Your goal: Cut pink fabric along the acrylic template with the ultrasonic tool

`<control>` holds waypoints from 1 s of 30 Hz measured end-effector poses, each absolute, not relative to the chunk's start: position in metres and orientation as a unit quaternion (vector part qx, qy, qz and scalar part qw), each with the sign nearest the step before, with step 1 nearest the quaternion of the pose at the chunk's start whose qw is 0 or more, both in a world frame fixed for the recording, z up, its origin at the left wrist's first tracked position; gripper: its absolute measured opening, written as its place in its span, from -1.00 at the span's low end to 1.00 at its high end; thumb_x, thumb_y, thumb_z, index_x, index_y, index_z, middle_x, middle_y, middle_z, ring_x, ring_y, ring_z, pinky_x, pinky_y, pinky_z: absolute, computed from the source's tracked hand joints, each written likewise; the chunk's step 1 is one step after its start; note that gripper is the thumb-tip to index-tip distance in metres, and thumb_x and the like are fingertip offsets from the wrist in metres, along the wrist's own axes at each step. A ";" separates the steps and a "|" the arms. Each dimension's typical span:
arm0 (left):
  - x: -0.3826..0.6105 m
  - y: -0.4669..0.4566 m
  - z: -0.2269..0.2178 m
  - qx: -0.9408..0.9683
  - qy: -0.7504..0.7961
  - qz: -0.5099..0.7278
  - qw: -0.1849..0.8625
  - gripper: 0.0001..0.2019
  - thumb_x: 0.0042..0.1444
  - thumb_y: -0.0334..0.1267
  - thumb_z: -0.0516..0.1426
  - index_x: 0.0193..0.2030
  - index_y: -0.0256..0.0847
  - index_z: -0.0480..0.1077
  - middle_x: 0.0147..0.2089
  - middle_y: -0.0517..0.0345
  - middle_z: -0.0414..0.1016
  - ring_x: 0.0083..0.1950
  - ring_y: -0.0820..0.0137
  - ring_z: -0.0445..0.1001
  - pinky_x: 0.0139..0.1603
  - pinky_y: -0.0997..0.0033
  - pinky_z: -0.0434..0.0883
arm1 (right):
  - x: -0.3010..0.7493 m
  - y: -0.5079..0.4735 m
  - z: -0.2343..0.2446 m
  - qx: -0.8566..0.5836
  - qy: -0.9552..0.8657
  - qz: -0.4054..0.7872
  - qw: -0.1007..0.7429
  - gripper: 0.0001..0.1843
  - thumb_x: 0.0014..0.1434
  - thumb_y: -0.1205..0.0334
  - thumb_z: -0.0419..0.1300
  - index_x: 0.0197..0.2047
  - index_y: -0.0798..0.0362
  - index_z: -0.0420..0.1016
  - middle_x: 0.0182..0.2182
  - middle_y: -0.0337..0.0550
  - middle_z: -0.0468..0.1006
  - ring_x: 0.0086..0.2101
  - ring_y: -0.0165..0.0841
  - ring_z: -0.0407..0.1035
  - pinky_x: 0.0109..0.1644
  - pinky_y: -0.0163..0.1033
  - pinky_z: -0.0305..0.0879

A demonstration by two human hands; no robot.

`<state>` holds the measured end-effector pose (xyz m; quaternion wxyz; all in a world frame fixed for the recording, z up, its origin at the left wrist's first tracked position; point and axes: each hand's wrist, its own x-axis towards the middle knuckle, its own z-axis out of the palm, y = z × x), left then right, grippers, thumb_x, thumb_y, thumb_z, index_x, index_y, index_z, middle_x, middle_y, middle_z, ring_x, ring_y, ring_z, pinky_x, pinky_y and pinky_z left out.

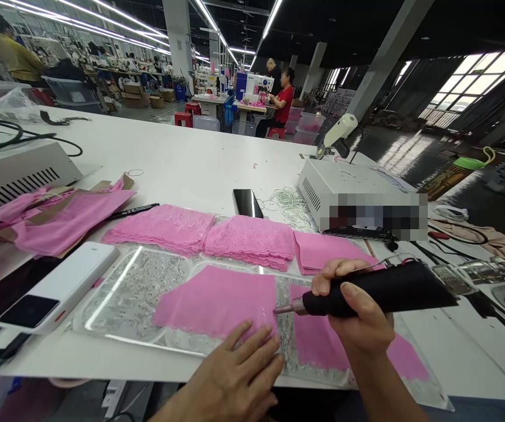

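From where I stand, at the left of the white table (156,149) lies a white box-shaped device (70,281) with a dark screen, and beside it a clear mottled sheet (133,293) is spread along the near side. Along its far part sit two stacks of pink lace, a left stack (160,227) and a right stack (250,240), with a folded plain pink cloth (329,252) next to them.

The left hand (237,372) reaches up from the near edge, back upward, its fingers extended and slightly parted. It grasps nothing; the fingertips rest flat on a cut pink fabric panel (217,296), at the lower right portion. Most of that panel stretches away to the left of the fingers and beyond them.

At the panel's right edge is the slim metal tip (291,307) of a black handheld tool (379,290); whether it actually touches the cloth, I can't tell. The tool lies almost level, aimed leftward. The right hand (362,325) has a firm hold around its body, thumb along the near side, other fingers wrapped over the far side, forearm rising from below. A second pink panel (318,343) lies beneath that hand and tool, partly hidden by them.
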<state>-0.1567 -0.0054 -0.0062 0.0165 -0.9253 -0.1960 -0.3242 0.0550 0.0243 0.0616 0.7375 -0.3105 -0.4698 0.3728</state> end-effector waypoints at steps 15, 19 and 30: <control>-0.160 -0.006 0.015 -0.946 -0.176 -0.271 -0.012 -0.69 0.35 -0.18 0.05 0.12 -0.29 0.40 0.13 0.02 0.52 0.24 0.25 0.42 0.34 0.17 0.27 | 0.066 0.022 0.070 -0.320 -0.455 0.366 0.746 -0.88 0.04 0.21 0.23 -0.30 0.01 0.46 -0.40 -0.24 0.40 -0.53 -0.46 0.33 -0.46 -0.27 0.34; -0.149 -0.009 0.021 -0.937 -0.182 -0.299 -0.012 -0.73 0.35 -0.23 0.04 0.08 -0.31 0.41 0.08 0.01 0.55 0.18 0.26 0.46 0.26 0.21 0.35 | 0.085 0.019 0.080 -0.329 -0.464 0.351 0.744 -0.88 0.01 0.24 0.24 -0.32 0.02 0.48 -0.41 -0.23 0.41 -0.55 -0.45 0.34 -0.48 -0.25 0.37; -0.082 0.003 0.007 -0.900 -0.276 -0.336 0.022 -0.76 0.24 -0.40 0.06 0.01 -0.34 0.42 0.02 -0.09 0.54 0.07 0.20 0.49 0.12 0.12 0.42 | 0.104 0.042 0.078 -0.371 -0.444 0.312 0.754 -0.87 -0.03 0.22 0.23 -0.34 0.01 0.42 -0.38 -0.23 0.40 -0.52 -0.43 0.33 -0.40 -0.21 0.36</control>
